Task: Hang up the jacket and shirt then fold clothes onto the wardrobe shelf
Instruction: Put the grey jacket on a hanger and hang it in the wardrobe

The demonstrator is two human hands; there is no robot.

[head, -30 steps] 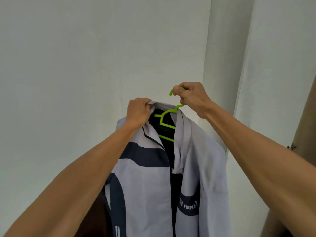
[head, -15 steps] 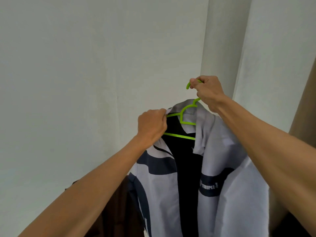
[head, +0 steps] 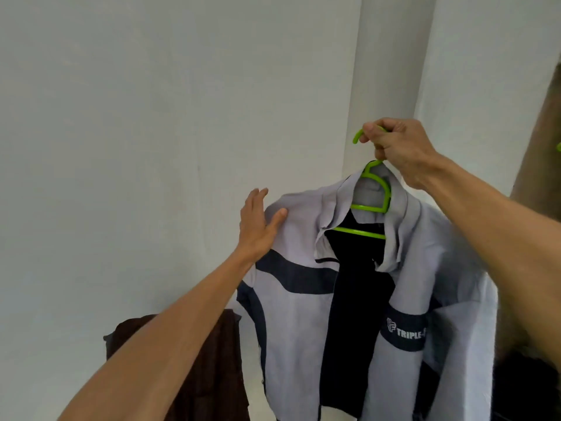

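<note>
— Two hands are in my view. What does each one do?

— I see my right hand [head: 397, 150] closed tight around the hook of the green hanger [head: 372, 205], up near the corner of the white wall [head: 136, 117]. The grey jacket [head: 303, 314] hangs on this hanger, front open, with dark bands across the chest and a dark lining inside.

— And the left one?

— My left hand [head: 259, 221] is open and flat, fingers [head: 258, 197] stretched, and it holds nothing. The palm rests against the jacket's shoulder on the left side, the thumb lying on the cloth.

— Where is the jacket, exactly?

— It is in the air in front of the wall, carried only by the hanger. Low on the left, behind my forearm, I see a brown garment [head: 209, 369]. At the right edge a small green piece [head: 558, 146] shows; I cannot tell what it is.
</note>
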